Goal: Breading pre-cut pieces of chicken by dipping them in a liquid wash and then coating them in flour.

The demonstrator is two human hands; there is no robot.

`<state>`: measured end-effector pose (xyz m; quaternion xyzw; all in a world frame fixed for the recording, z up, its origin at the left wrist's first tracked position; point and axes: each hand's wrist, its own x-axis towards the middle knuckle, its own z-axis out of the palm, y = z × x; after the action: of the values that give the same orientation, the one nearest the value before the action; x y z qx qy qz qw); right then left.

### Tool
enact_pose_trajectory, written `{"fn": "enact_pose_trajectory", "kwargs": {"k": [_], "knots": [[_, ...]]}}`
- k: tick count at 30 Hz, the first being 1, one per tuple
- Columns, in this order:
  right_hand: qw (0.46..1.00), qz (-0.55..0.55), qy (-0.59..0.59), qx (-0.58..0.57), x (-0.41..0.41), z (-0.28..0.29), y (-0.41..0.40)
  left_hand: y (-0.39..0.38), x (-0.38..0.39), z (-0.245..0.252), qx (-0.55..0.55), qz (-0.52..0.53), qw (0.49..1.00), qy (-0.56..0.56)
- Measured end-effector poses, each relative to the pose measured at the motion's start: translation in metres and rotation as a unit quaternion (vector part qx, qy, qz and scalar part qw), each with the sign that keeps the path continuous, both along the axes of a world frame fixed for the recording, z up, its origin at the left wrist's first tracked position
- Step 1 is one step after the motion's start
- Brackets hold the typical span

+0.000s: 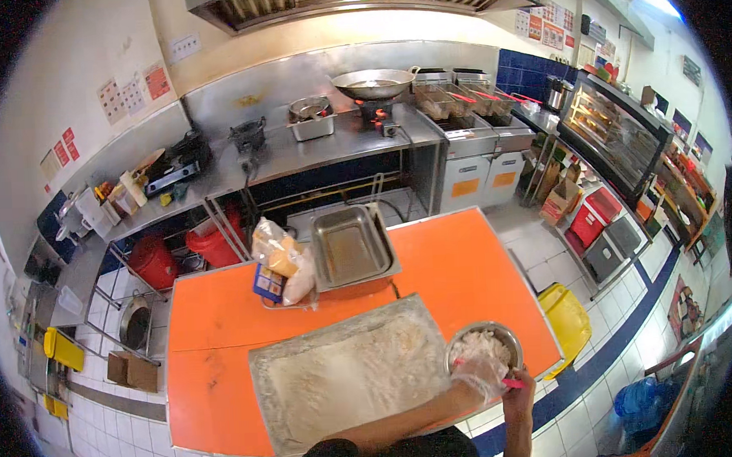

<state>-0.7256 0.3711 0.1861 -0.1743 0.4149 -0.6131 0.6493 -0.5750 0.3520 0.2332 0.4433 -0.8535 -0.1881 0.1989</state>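
Observation:
A round metal bowl [518, 344] stands at the right end of a large floury metal tray [348, 376], with pale, flour-coated pieces [480, 345] in it. My left forearm crosses over the tray's near right part. My left hand [479, 373], in a clear plastic glove or bag, is at the bowl's near side; its fingers are hard to make out. Against the bowl's near right rim, my right hand [518, 393] is bare and closed around a small pink object [512, 383], perhaps a handle. Whether it also grips the rim is unclear.
Beyond the floury tray, the orange table [453, 255] holds a deep steel pan [351, 241] and plastic bags [291, 262]. A wok [375, 84] sits over a lit burner, beside fryers [469, 135] with baskets. A yellow bin [566, 327] stands off the table's right edge.

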Motion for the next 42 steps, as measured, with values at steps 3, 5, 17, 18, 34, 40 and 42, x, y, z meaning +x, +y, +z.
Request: {"fn": "enact_pose_trajectory", "kwargs": {"k": [3,5,17,18,34,40,42], "knots": [[0.997,-0.041,0.06,0.025,-0.033,-0.03,-0.037,-0.041,-0.043,-0.026,0.014,-0.022,0.998,-0.056],[0.999,-0.016,0.028,0.019,-0.061,-0.091,-0.061,-0.071,-0.066,-0.054,-0.005,-0.048,0.994,-0.096],[0.963,0.265,-0.028,0.042,-0.088,-0.213,-0.102,-0.149,-0.05,-0.14,0.093,0.066,0.982,-0.151],[0.966,0.25,0.024,0.066,-0.081,-0.205,-0.107,-0.142,-0.039,-0.143,0.079,0.141,0.987,-0.019],[0.962,0.231,0.141,0.017,-0.033,-0.181,-0.117,-0.136,-0.047,-0.081,0.404,0.411,0.795,0.189],[0.969,0.217,0.117,0.008,-0.027,-0.171,-0.13,-0.143,-0.029,-0.144,0.166,0.097,0.968,-0.159],[0.968,0.219,0.121,0.015,-0.039,-0.19,-0.122,-0.146,-0.051,-0.101,0.444,0.317,0.838,-0.014]]}}
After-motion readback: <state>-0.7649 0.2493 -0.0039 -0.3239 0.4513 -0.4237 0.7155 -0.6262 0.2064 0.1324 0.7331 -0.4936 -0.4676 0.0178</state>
